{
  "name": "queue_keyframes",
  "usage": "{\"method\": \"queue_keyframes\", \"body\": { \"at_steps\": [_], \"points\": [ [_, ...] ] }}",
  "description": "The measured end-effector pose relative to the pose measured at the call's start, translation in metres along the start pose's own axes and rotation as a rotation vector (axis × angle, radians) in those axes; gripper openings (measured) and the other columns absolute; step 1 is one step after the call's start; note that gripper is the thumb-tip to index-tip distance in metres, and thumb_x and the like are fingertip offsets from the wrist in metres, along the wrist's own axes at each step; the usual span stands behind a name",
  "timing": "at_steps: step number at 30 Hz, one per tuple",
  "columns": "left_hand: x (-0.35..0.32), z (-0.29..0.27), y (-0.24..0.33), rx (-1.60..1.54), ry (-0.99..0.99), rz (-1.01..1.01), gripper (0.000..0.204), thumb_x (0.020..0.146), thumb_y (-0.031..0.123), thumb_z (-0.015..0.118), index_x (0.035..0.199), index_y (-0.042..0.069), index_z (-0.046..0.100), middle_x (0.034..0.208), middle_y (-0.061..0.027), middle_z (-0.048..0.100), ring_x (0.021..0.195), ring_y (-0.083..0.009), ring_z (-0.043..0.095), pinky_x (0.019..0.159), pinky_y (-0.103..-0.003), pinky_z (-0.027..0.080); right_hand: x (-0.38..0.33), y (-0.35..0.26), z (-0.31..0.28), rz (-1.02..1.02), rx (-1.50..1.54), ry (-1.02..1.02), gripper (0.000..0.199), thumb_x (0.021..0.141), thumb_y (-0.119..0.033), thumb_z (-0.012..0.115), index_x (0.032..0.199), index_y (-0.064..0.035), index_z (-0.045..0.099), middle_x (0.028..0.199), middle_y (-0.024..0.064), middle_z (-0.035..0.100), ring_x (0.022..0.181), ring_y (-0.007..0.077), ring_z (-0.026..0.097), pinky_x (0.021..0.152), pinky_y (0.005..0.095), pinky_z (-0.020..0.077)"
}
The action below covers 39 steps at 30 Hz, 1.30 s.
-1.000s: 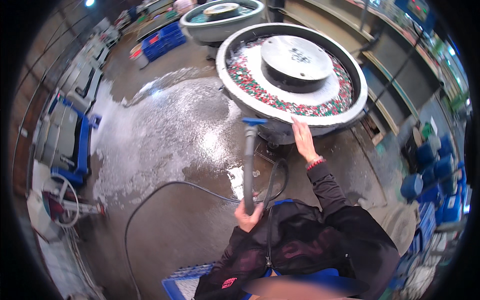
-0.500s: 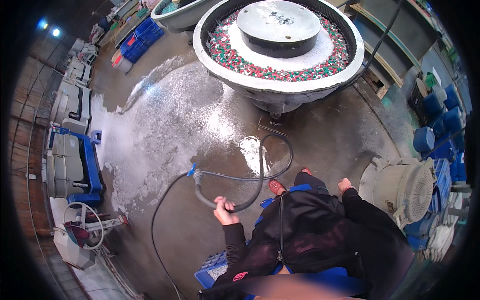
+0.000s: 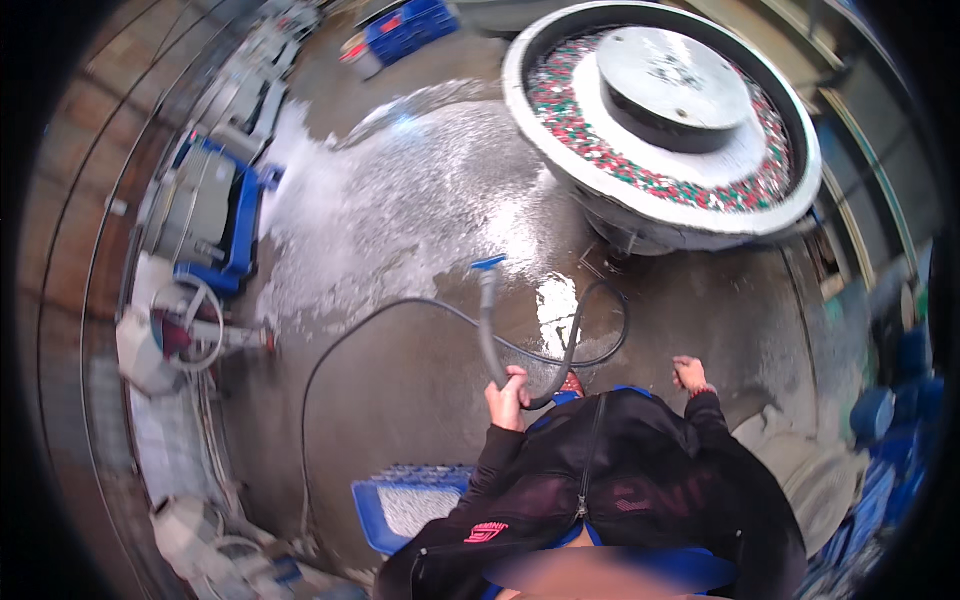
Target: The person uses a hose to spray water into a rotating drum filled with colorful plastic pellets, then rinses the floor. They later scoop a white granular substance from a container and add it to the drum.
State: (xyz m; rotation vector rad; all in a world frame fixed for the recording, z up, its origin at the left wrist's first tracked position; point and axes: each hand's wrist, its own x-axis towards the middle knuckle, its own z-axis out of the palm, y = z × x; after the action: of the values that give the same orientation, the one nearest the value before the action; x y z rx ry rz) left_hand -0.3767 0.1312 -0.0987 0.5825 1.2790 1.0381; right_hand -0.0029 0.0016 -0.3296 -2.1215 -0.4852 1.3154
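My left hand [image 3: 508, 398] is closed around a thick grey hose [image 3: 488, 335], a short way below its end. That end points up and away from me and bears a blue crosswise piece [image 3: 488, 263], perhaps a valve handle. Behind it, a thinner dark hose [image 3: 400, 302] loops over the wet floor. My right hand [image 3: 689, 374] hangs loosely curled on the right, with nothing visible in it. Ahead on the right stands a large round tub [image 3: 560, 160], holding red, green and white pieces [image 3: 640, 172] and white foam around a raised centre cap [image 3: 675, 80].
White foam [image 3: 390, 190] spreads over the floor ahead. A blue crate [image 3: 375, 520] with whitish contents sits by my left elbow. Machines [image 3: 190, 215] and a handwheel [image 3: 188, 325] line the left side. Blue containers [image 3: 873, 413] and a pale round machine [image 3: 815, 490] stand at right.
My view has turned to the left, so the tub appears farther right. The hose end, held by my left hand, now points more straight ahead. More of the blue crate shows.
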Motion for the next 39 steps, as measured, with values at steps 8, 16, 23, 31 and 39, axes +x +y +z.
{"method": "queue_keyframes", "body": {
  "at_steps": [8, 16, 23, 31, 39],
  "points": [
    [-0.027, 0.042, -0.026, -0.012, 0.027, -0.011, 0.005, 0.076, 0.001, 0.054, 0.081, 0.003, 0.055, 0.050, 0.0024, 0.042, 0.039, -0.0069, 0.036, 0.038, -0.022, 0.031, -0.013, 0.091, -0.087, 0.258, -0.015, -0.029, 0.026, 0.084, -0.015, 0.050, 0.108, -0.0084, 0.059, 0.063, 0.0050, 0.059, 0.042, 0.0142, 0.052, 0.036, 0.0292, 0.0395],
    [-0.061, 0.075, -0.046, -0.060, 0.103, 0.040, 0.005, 0.076, 0.002, 0.054, 0.081, 0.003, 0.055, 0.051, 0.0030, 0.040, 0.039, -0.0065, 0.034, 0.039, -0.022, 0.030, -0.019, 0.117, -0.149, 0.320, -0.049, -0.067, 0.029, 0.083, -0.011, 0.047, 0.111, -0.0081, 0.055, 0.063, 0.0044, 0.058, 0.044, 0.0142, 0.053, 0.037, 0.0306, 0.0415],
    [-0.106, 0.101, -0.066, -0.042, 0.079, 0.007, 0.006, 0.075, 0.001, 0.054, 0.081, 0.003, 0.055, 0.051, 0.0024, 0.040, 0.039, -0.0061, 0.034, 0.038, -0.022, 0.029, 0.002, 0.101, -0.166, 0.267, 0.051, -0.087, 0.029, 0.086, -0.013, 0.046, 0.113, -0.0073, 0.054, 0.064, 0.0036, 0.056, 0.044, 0.0121, 0.051, 0.038, 0.0272, 0.0427],
    [-0.131, 0.118, -0.086, -0.039, 0.028, 0.025, 0.006, 0.076, 0.000, 0.053, 0.081, 0.003, 0.055, 0.050, 0.0028, 0.040, 0.038, -0.0064, 0.033, 0.038, -0.023, 0.029, 0.002, 0.110, -0.172, 0.208, 0.110, -0.059, 0.027, 0.087, -0.015, 0.047, 0.111, -0.0079, 0.057, 0.066, 0.0035, 0.057, 0.045, 0.0122, 0.052, 0.038, 0.0267, 0.0430],
    [-0.138, 0.128, -0.099, -0.020, 0.036, 0.027, 0.005, 0.076, 0.000, 0.054, 0.080, 0.003, 0.055, 0.049, 0.0033, 0.040, 0.038, -0.0061, 0.033, 0.038, -0.022, 0.029, -0.039, 0.184, -0.196, 0.300, -0.057, -0.062, 0.027, 0.084, -0.012, 0.046, 0.108, -0.0096, 0.059, 0.065, 0.0055, 0.058, 0.045, 0.0144, 0.051, 0.038, 0.0295, 0.0433]
  ]
}}
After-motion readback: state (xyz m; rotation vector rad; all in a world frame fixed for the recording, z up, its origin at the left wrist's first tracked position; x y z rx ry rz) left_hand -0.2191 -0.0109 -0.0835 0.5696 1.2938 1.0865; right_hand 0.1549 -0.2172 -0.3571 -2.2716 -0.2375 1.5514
